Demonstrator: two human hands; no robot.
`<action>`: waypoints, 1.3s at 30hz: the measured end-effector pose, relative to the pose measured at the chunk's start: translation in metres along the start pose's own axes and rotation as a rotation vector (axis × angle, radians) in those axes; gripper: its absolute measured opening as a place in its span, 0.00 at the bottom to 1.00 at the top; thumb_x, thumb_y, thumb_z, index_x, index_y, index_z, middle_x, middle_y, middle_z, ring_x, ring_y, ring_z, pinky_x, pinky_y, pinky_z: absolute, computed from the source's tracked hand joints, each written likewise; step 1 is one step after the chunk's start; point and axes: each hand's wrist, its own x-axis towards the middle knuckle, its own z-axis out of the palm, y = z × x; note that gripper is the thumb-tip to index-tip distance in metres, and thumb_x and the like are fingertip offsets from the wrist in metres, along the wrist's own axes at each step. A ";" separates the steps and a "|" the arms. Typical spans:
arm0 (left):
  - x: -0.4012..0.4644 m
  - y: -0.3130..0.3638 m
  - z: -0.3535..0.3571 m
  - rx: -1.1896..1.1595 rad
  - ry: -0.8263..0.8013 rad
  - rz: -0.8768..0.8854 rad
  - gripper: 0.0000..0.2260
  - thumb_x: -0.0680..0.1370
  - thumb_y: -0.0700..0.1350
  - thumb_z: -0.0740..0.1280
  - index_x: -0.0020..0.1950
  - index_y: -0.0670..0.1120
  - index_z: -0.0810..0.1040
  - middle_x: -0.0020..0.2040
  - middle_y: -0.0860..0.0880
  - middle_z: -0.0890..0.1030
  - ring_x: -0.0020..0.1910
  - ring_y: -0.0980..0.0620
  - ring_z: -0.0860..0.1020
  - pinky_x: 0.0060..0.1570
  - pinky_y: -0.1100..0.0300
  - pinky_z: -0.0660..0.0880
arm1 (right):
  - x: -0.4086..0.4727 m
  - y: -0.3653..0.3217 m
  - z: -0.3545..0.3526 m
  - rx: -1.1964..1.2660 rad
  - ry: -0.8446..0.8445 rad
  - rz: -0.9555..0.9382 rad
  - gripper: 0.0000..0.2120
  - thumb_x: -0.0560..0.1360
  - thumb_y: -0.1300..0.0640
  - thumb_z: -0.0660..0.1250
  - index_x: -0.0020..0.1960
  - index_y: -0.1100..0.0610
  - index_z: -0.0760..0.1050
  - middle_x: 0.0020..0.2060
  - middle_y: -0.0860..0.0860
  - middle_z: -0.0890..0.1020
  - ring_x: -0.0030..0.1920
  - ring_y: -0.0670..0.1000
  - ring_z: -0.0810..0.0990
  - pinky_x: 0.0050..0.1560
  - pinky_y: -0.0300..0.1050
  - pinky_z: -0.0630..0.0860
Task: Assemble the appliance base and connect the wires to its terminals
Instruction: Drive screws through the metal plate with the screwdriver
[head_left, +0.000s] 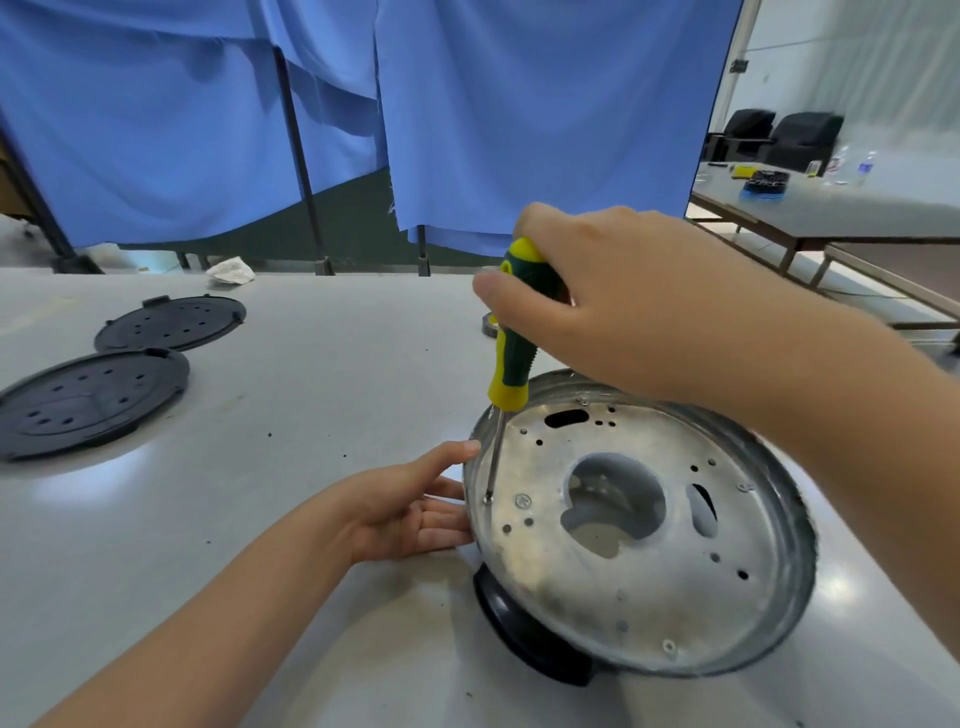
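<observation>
Green-and-yellow plastic forms the handle of the screwdriver (511, 332), which is gripped near its top by the right hand (623, 301), fingers and thumb curled around it. The tool is held nearly upright, and its thin steel shaft is set down with the tip on a small screw at about nine o'clock on the round, dull silver metal appliance base (639, 525). A second screw is seen just beside the tip, toward the centre.

The left hand (410, 509) is laid against the base's outer rim at nine o'clock, fingers straight and relaxed and touching the metal, with nothing enclosed.

The base is tilted toward the camera on the grey tabletop (311, 405). It is pierced by many small holes, a large irregular central opening and two dark slots at eleven and three o'clock. A black plastic part (524, 639) is seen under its edge at seven o'clock.

Well apart, at nine to ten o'clock from the base, two round black perforated plastic discs (93, 400) are laid flat. A crumpled white cloth (231, 271) is seen at the table's far edge, before blue fabric curtains (493, 104).
</observation>
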 end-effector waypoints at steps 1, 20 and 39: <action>-0.001 0.002 0.002 0.008 0.015 -0.012 0.30 0.61 0.56 0.77 0.52 0.35 0.77 0.45 0.37 0.85 0.39 0.45 0.85 0.37 0.57 0.82 | 0.001 0.002 -0.001 0.071 -0.041 -0.009 0.19 0.77 0.38 0.52 0.42 0.53 0.66 0.29 0.49 0.72 0.28 0.47 0.68 0.29 0.43 0.61; -0.012 0.052 0.019 0.642 0.148 0.035 0.10 0.76 0.41 0.69 0.51 0.34 0.81 0.41 0.42 0.85 0.36 0.47 0.85 0.35 0.57 0.82 | 0.009 0.013 -0.002 0.434 -0.314 -0.033 0.11 0.81 0.58 0.54 0.56 0.46 0.71 0.48 0.48 0.81 0.46 0.53 0.80 0.50 0.50 0.77; 0.009 0.061 0.034 0.905 0.157 -0.056 0.07 0.73 0.45 0.76 0.39 0.43 0.82 0.43 0.41 0.84 0.31 0.51 0.83 0.38 0.58 0.83 | 0.029 0.010 0.004 -0.189 -0.141 -0.068 0.24 0.76 0.34 0.56 0.35 0.54 0.64 0.30 0.50 0.70 0.29 0.49 0.68 0.27 0.44 0.58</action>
